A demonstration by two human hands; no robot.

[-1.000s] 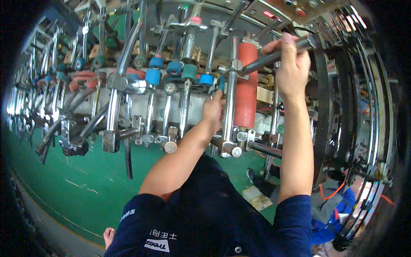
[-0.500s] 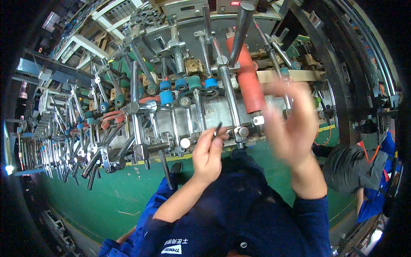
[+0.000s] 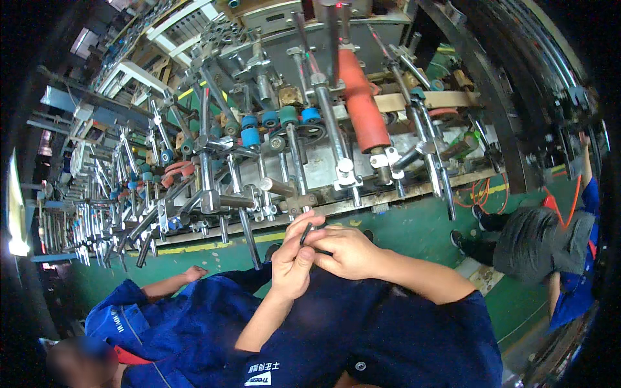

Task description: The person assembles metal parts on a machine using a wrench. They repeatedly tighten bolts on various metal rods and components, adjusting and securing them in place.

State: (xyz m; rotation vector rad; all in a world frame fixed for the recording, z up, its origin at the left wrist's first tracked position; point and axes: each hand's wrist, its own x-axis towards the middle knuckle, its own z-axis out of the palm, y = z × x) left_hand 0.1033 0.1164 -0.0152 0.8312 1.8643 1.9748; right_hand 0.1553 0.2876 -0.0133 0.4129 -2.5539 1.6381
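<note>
- Where our two hands meet, just below the middle of the view, we have a small dark piece [image 3: 306, 233], slim and stick-like, tilted toward one o'clock.
- Our left hand [image 3: 292, 268] pinches it between thumb and fingers, its fingertips pointing toward one o'clock.
- Our right hand [image 3: 346, 252] comes in from four o'clock with fingers bent, its tips pressed against the left fingers; we cannot tell whether it grips the piece too.
- At twelve o'clock, just beyond our fingertips, we see a brownish clamp block [image 3: 299, 204]; whether we touch it, we cannot tell.
- Farther toward twelve stands a green wheel [image 3: 288, 116], with a blue wheel [image 3: 250, 136] at eleven.
- Toward one o'clock we see a long red roller [image 3: 362, 100], slanted, with a tan belt [image 3: 427, 101] to the right of it.
- At six o'clock is our own dark blue shirt [image 3: 323, 317].
- A co-worker's hand [image 3: 194, 273] lies between eight and nine o'clock.
- At three o'clock, across green floor [image 3: 414, 226], we see another person's grey garment [image 3: 540, 246], an orange hose [image 3: 568, 204] near it.
</note>
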